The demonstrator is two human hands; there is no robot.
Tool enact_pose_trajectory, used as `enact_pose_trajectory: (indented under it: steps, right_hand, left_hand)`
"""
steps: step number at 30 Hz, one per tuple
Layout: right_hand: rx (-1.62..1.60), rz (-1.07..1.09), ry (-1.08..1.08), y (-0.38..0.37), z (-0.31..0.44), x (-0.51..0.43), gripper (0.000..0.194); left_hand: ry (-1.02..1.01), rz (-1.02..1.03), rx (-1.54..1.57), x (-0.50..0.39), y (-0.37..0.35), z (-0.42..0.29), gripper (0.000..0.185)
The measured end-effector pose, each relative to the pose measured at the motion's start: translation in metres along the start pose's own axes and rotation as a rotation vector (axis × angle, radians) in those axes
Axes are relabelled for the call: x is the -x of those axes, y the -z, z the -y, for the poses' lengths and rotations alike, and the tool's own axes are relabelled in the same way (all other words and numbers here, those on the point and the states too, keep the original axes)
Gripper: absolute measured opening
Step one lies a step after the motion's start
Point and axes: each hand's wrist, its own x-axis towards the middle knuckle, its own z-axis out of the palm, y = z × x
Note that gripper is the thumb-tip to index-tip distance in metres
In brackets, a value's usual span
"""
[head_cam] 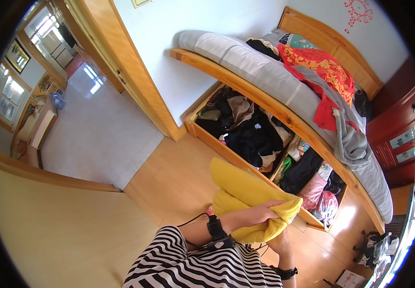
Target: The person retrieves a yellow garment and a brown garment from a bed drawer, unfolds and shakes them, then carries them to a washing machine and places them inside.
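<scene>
A folded piece of yellow fabric (254, 190), soft like fleece, is held in front of my body. My left hand (265, 213) grips its near right part, the thumb and fingers pressed into the folds. From below, my right hand (282, 235) supports the same end; its fingers are mostly hidden by the cloth. Beyond the fabric, wooden under-bed drawers (212, 144) stand pulled out. Dark clothes (254, 140) lie heaped in the left one. The right one holds a pink bundle (312, 190) and a clear plastic bag (326, 207) with something pink inside.
The wooden bed frame (286, 120) overhangs the drawers. On its grey mattress (243, 59) lie a red patterned cloth (319, 64) and a grey garment (349, 140). A doorway on the left opens to a tiled floor (92, 133). At lower right stands a white box (349, 280).
</scene>
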Motion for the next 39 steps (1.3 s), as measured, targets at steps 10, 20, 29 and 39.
enact_pose_trajectory:
  steps: [10, 20, 29, 39]
  right_hand:
    - [-0.381, -0.284, -0.112, -0.032, -0.017, -0.004, 0.066]
    - [-0.780, -0.674, -0.307, 0.005, -0.052, -0.001, 0.043]
    - [-0.340, -1.211, -0.508, 0.036, -0.078, 0.129, 0.053]
    - [-0.240, -1.584, -0.679, 0.041, -0.082, 0.234, 0.049]
  left_hand:
    - [-0.036, 0.054, 0.098, 0.004, -0.011, -0.016, 0.058]
    - [-0.285, 0.342, -0.638, 0.012, -0.002, -0.040, 0.047]
    - [0.066, -0.640, -0.804, 0.092, 0.137, -0.003, 0.028]
    - [0.046, -0.757, -0.977, 0.088, 0.129, -0.041, 0.028]
